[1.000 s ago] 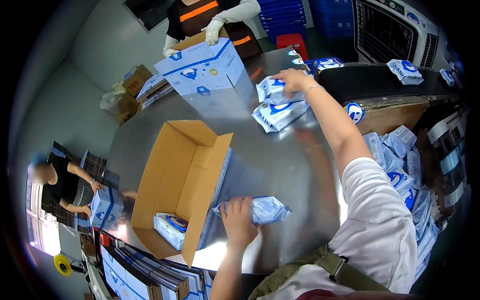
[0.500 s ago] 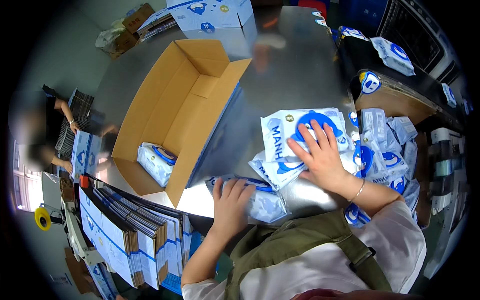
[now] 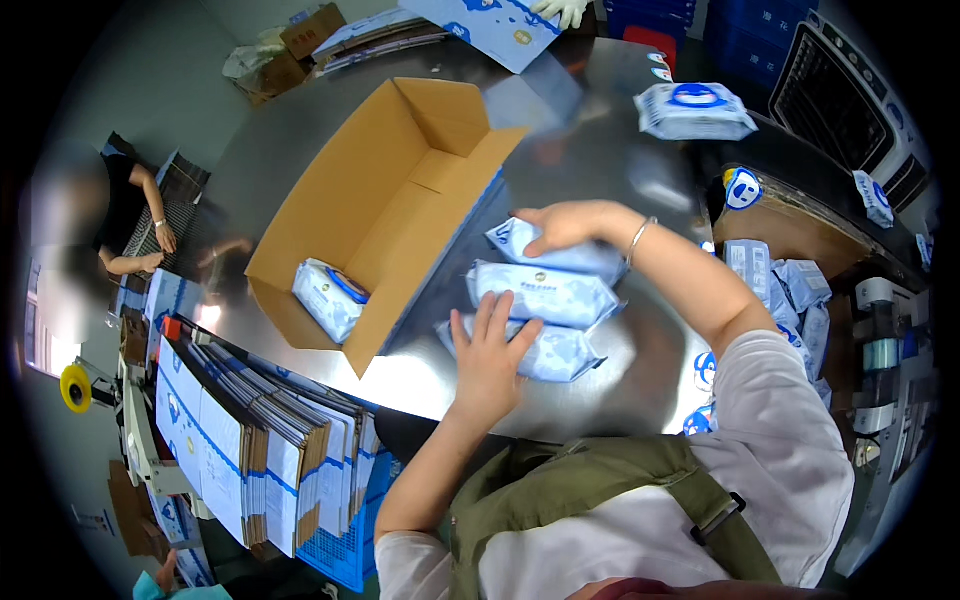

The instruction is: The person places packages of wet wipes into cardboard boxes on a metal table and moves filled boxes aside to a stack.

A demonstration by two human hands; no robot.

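Three white-and-blue soft packs lie side by side on the shiny metal table point(image 3: 600, 110), right of an open cardboard box point(image 3: 400, 190). My left hand point(image 3: 487, 352) presses flat on the nearest pack point(image 3: 560, 352). My right hand point(image 3: 568, 224) grips the farthest pack point(image 3: 565, 258) from above. The middle pack point(image 3: 545, 293) sits squeezed between the two. One more pack point(image 3: 328, 297) lies inside the box at its near end.
A stack of flat folded cartons point(image 3: 250, 440) stands at the table's near left. Another pack point(image 3: 695, 110) lies far right on the table, with more packs point(image 3: 790, 290) piled at the right. Another person point(image 3: 130, 215) works at the left; a gloved hand point(image 3: 560, 10) holds a carton at the top.
My right hand has drawn the packs in from the far right and now clamps them against my left hand, beside the box. The view has tilted down toward the table.
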